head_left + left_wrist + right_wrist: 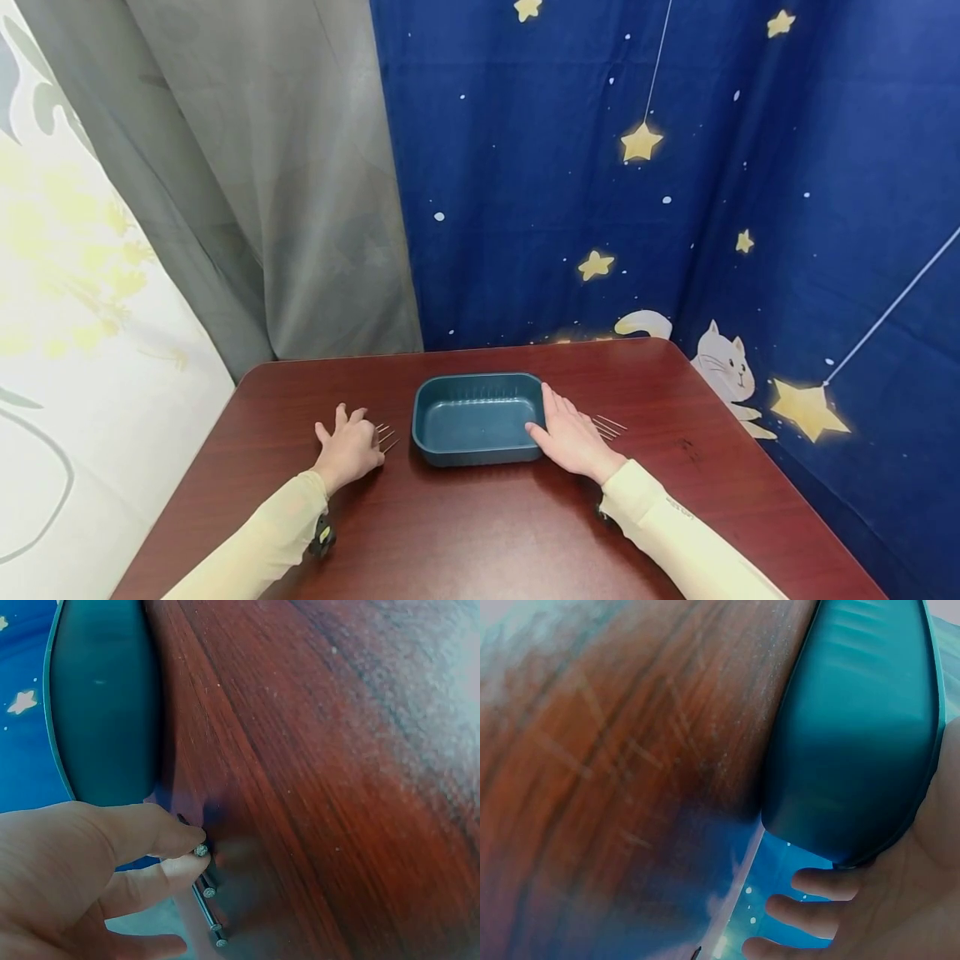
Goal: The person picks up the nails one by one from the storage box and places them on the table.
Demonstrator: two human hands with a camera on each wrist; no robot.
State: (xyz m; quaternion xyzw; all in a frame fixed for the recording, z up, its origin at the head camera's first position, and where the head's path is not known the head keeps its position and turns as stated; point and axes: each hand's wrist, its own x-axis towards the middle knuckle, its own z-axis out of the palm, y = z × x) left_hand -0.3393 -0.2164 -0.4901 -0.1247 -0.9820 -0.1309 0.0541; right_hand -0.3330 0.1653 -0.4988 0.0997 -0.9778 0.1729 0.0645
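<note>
A dark teal rectangular tub (480, 457) stands on the table. To its left, my left hand (349, 448) pinches a metal nail (201, 850) between thumb and index finger, close to its head. Several more nails (209, 889) lie just beside those fingertips in the left wrist view. My right hand (576, 437) rests against the tub's right rim with its fingers straight and the thumb over the edge. In the right wrist view the tub's wall (847, 750) meets the palm (930, 892).
Several other nails (609, 427) lie on the table to the right of my right hand. The reddish-brown wooden table (480, 533) ends at a back edge in front of a grey curtain (330, 250) and a blue star-patterned curtain (525, 192).
</note>
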